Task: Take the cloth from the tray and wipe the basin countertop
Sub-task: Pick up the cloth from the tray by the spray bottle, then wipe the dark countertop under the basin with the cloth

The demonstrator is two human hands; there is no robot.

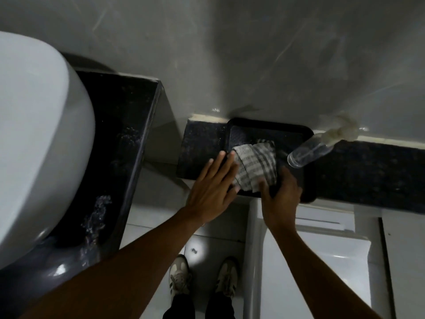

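A checked grey-and-white cloth (pixel 255 166) lies folded in a black tray (pixel 264 130) on a dark ledge by the wall. My left hand (pixel 212 187) is flat with fingers spread, its fingertips touching the cloth's left edge. My right hand (pixel 279 194) curls over the tray's near edge, its fingers at the cloth's lower right corner; whether it grips the cloth is unclear. The white basin (pixel 39 139) sits at the left on a black speckled countertop (pixel 119 125) with water drops on it.
A clear spray bottle (pixel 310 154) with a pale trigger head lies tilted across the tray's right corner. The dark ledge (pixel 368 171) runs right along the grey wall. White cabinet fronts stand below it. My shoes (pixel 202 277) stand on the pale floor.
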